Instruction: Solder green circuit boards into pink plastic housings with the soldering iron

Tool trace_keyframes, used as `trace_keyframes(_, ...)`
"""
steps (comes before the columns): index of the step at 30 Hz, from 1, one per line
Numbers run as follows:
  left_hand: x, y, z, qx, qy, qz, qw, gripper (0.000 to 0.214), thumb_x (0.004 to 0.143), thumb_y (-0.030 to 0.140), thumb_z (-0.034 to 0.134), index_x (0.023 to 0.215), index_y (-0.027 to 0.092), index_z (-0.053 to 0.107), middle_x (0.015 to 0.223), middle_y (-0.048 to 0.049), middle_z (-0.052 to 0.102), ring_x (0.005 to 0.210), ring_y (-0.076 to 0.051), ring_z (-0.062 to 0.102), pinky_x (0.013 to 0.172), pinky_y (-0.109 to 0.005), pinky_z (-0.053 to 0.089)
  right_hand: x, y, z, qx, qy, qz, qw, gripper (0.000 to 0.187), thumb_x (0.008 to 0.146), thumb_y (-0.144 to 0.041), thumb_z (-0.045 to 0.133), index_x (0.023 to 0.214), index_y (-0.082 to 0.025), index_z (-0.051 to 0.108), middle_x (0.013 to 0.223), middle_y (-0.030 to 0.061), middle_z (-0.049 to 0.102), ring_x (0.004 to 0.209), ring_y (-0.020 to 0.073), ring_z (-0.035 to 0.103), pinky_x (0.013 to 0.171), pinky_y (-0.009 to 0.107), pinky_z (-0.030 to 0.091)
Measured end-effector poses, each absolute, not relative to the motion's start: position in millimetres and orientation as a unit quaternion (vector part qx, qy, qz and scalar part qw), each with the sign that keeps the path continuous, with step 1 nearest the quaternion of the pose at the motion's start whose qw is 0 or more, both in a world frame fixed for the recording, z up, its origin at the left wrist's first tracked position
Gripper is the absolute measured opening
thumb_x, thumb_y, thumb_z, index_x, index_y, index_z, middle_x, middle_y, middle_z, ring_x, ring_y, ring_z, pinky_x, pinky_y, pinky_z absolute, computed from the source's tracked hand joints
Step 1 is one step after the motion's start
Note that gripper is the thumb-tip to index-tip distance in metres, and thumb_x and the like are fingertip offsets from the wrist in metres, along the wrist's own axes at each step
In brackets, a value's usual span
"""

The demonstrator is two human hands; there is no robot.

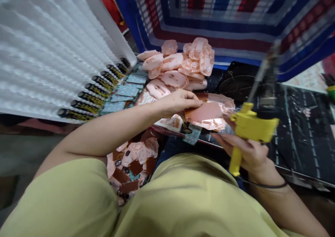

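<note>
My left hand (184, 101) is closed with its fingertips on a flat copper-brown board (205, 112). That board lies over a pale pink plastic shell (217, 125). In my right hand (252, 153) is a yellow soldering gun (253, 125), its upper end pointing up and smeared by motion. The right fingertips reach toward the pink shell's edge; whether they touch it is unclear. Below the shell, a grey-green circuit board (193, 134) and a small black round part (186, 129) with wires lie at the table's edge.
Pink shells (174, 62) are heaped behind my hands. Left of them are circuit boards (125, 90) with black round parts, beside a white ridged foam panel (65, 48). A blue-rimmed basket (146, 35) stands behind, a black fan grille (232, 83) before it. Scraps (136, 153) fill the space below.
</note>
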State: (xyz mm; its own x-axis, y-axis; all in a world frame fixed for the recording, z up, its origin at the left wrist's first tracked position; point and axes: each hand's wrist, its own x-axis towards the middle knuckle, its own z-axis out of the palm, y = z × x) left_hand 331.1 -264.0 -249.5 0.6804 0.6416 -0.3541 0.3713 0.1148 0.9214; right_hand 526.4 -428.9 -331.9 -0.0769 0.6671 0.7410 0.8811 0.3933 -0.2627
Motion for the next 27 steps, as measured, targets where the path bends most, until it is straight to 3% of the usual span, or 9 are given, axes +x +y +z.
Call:
trace_keyframes(2,343.5,-272.4,-253.7,0.604,0.367,0.059,0.705,0.028,0.079,0.039,0.076,0.073,0.013,0.069,0.064,-0.0039,0.066,0.047,-0.010,0.057,0.045,-0.020,0.042,524.8,-425.4,-331.1,-0.500,-0.751,-0.160,0.399,0.037,0.082,-0.019,0.077,0.113,-0.036,0.065,0.104,-0.0055,0.074,0.088,0.0145,0.071,0.087,0.031,0.058)
trace_keyframes(4,344.7,-272.7,-254.9,0.550,0.347,0.043,0.759,0.037,0.083,0.049,0.072,0.086,0.012,0.073,0.070,-0.0079,0.071,0.049,-0.014,0.063,0.048,-0.023,0.048,526.1,-424.1,-330.3,-0.475,-0.750,-0.216,0.408,0.038,0.086,-0.013,0.071,0.119,-0.030,0.063,0.106,-0.0011,0.074,0.091,0.0147,0.071,0.091,0.031,0.058)
trace_keyframes(9,323.7,-268.2,-265.6,0.489,0.277,0.137,0.815,0.045,0.082,0.052,0.073,0.107,0.015,0.075,0.104,-0.0161,0.076,0.091,-0.027,0.076,0.082,-0.037,0.060,529.2,-430.0,-326.4,-0.533,-0.669,-0.275,0.439,0.034,0.083,-0.013,0.075,0.113,-0.023,0.063,0.092,0.0004,0.076,0.066,0.0114,0.068,0.061,0.021,0.054)
trace_keyframes(12,316.3,-283.2,-275.9,0.587,0.259,0.180,0.746,0.051,0.078,0.049,0.079,0.116,0.016,0.073,0.125,-0.0179,0.069,0.115,-0.031,0.068,0.097,-0.042,0.056,526.4,-432.3,-324.1,-0.543,-0.655,-0.258,0.459,0.034,0.081,-0.010,0.076,0.109,-0.023,0.062,0.083,-0.0022,0.075,0.057,0.0110,0.067,0.053,0.022,0.050)
trace_keyframes(16,326.1,-315.5,-278.0,0.722,0.271,0.286,0.569,0.049,0.090,0.048,0.068,0.127,0.017,0.069,0.139,-0.0127,0.060,0.134,-0.025,0.055,0.118,-0.040,0.039,520.2,-432.7,-323.7,-0.544,-0.641,-0.245,0.483,0.040,0.078,-0.009,0.078,0.113,-0.022,0.063,0.088,0.0000,0.076,0.067,0.0150,0.072,0.059,0.021,0.056)
trace_keyframes(20,345.9,-331.7,-273.5,0.670,0.252,0.394,0.577,0.038,0.094,0.048,0.063,0.117,0.021,0.074,0.124,-0.0078,0.072,0.121,-0.023,0.065,0.112,-0.038,0.047,512.9,-433.8,-326.0,-0.541,-0.644,-0.226,0.492,0.041,0.077,-0.008,0.079,0.112,-0.022,0.062,0.091,0.0010,0.077,0.071,0.0161,0.074,0.063,0.021,0.058)
trace_keyframes(27,358.3,-328.8,-267.5,0.567,0.267,0.381,0.680,0.044,0.076,0.061,0.077,0.094,0.021,0.078,0.098,-0.0066,0.077,0.093,-0.022,0.074,0.088,-0.037,0.060,500.4,-438.0,-324.2,-0.502,-0.666,-0.187,0.519,0.033,0.078,-0.010,0.079,0.104,-0.018,0.060,0.091,0.0070,0.077,0.075,0.0173,0.074,0.066,0.022,0.060)
